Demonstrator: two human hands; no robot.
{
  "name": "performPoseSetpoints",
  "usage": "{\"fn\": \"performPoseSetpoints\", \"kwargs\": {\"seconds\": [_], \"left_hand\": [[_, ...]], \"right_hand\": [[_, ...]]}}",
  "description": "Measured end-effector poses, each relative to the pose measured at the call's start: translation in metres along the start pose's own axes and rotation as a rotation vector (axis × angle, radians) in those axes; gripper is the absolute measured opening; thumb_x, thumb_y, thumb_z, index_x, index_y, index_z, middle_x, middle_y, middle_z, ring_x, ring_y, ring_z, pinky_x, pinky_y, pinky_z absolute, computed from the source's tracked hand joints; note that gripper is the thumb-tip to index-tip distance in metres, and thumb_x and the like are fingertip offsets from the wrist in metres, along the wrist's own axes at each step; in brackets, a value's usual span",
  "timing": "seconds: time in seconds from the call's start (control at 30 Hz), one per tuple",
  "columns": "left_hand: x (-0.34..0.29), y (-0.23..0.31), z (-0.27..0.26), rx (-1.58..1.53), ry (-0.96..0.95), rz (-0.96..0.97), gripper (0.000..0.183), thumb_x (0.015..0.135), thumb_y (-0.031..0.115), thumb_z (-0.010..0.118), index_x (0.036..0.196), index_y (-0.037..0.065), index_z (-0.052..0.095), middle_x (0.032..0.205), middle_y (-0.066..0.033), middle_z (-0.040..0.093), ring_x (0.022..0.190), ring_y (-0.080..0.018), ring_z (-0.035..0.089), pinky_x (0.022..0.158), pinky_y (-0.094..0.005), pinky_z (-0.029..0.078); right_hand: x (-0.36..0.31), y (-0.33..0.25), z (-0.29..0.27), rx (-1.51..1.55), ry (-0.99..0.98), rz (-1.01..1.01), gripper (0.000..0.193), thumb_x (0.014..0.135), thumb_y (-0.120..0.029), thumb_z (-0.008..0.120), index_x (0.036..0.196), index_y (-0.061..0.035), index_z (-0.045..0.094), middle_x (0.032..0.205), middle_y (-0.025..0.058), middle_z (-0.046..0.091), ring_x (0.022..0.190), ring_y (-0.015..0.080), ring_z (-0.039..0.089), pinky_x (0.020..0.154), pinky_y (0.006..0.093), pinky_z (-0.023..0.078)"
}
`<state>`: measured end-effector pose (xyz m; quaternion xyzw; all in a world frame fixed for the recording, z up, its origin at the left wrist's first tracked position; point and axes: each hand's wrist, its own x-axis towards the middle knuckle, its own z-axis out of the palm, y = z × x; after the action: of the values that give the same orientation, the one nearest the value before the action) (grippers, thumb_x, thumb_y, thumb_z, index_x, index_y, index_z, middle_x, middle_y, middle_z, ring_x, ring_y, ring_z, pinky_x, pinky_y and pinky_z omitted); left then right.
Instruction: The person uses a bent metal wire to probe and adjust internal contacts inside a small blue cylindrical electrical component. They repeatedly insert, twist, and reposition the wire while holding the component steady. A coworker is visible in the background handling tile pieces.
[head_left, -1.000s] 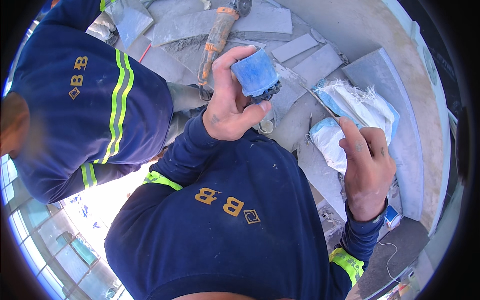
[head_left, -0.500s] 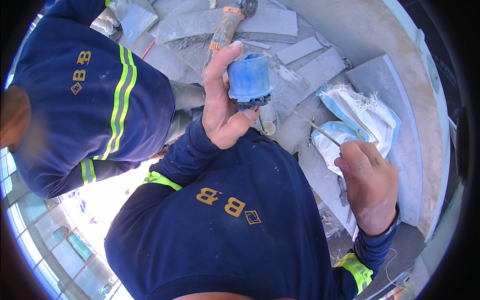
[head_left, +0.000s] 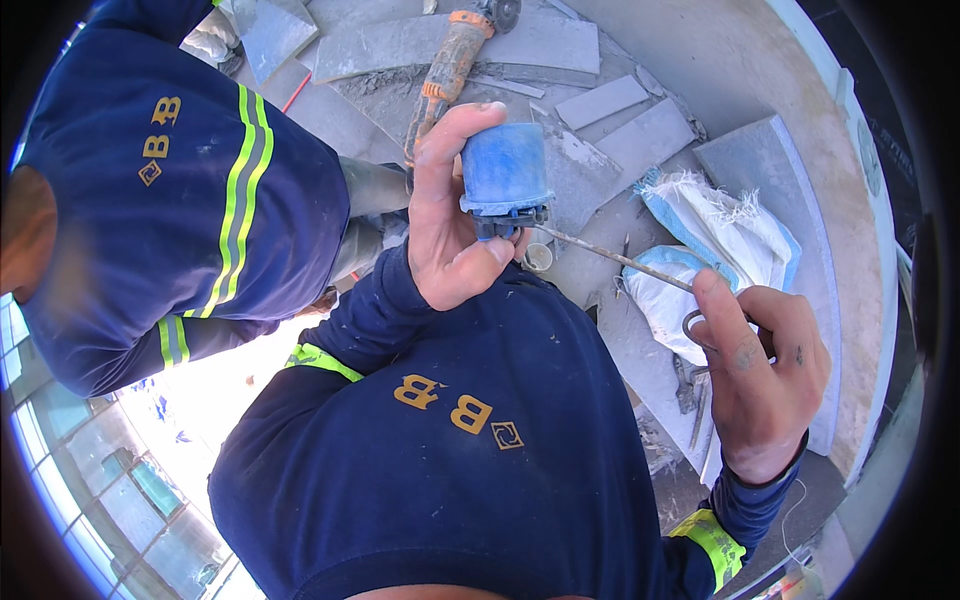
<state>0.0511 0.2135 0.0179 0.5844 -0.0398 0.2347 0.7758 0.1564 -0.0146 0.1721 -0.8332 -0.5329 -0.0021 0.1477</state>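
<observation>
In my left hand (head_left: 442, 235) I hold up a dusty blue cylindrical piece (head_left: 506, 165), which looks like an industrial plug; its dark lower end has small projecting parts. Fingers curl behind it, and the thumb rests by the dark end. My right hand (head_left: 765, 375) pinches a thin metal rod (head_left: 620, 257) with a curved loop at the hand end. The rod slants up to the left, its tip at the plug's dark underside; whether it sits inside a hole I cannot tell.
A co-worker in a dark blue shirt (head_left: 190, 200) bends close on my left. Ahead lie an orange-and-grey angle grinder (head_left: 445, 75) and cut grey slabs (head_left: 600, 102). White-and-blue woven sacks (head_left: 715, 235) lie on the right, beside a curved wall (head_left: 745, 60). A small white cup (head_left: 538, 257) stands beyond my chest.
My left hand and the blue plug have come slightly nearer to me. My right hand has shifted right, its fingers loosened and re-angled, so the rod's loop now shows.
</observation>
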Motion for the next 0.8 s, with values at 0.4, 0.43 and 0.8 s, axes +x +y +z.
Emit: {"fn": "performPoseSetpoints", "kwargs": {"seconds": [0.4,0.43,0.8], "left_hand": [[-0.012,0.003,-0.008,-0.205,-0.055,-0.115,0.091,0.079,0.028,0.068,0.15,0.012,0.013,0.1,-0.0201,0.054,0.074,-0.0218,0.06,0.051,-0.0299,0.053],[-0.013,0.002,-0.009,-0.193,-0.068,-0.096,0.091,0.079,0.027,0.068,0.15,0.012,0.013,0.1,-0.0203,0.053,0.075,-0.0225,0.061,0.051,-0.03,0.053],[-0.018,-0.004,-0.017,-0.174,-0.063,0.024,0.089,0.076,0.016,0.064,0.15,0.014,0.015,0.104,-0.0217,0.053,0.084,-0.0252,0.062,0.058,-0.0338,0.059]], "right_hand": [[0.01,-0.002,0.006,-0.044,0.105,-0.065,0.042,0.062,-0.002,0.077,0.104,-0.0097,0.074,0.071,0.0042,0.058,0.061,0.0178,0.046,0.051,0.0307,0.035],[0.01,-0.001,0.007,-0.046,0.121,-0.074,0.043,0.061,-0.002,0.077,0.103,-0.0114,0.074,0.071,0.0032,0.058,0.06,0.0173,0.045,0.05,0.0309,0.034],[0.012,-0.004,0.006,-0.007,0.086,-0.067,0.039,0.062,-0.001,0.077,0.101,-0.0073,0.074,0.071,0.004,0.059,0.062,0.0177,0.046,0.052,0.0304,0.034]]}}
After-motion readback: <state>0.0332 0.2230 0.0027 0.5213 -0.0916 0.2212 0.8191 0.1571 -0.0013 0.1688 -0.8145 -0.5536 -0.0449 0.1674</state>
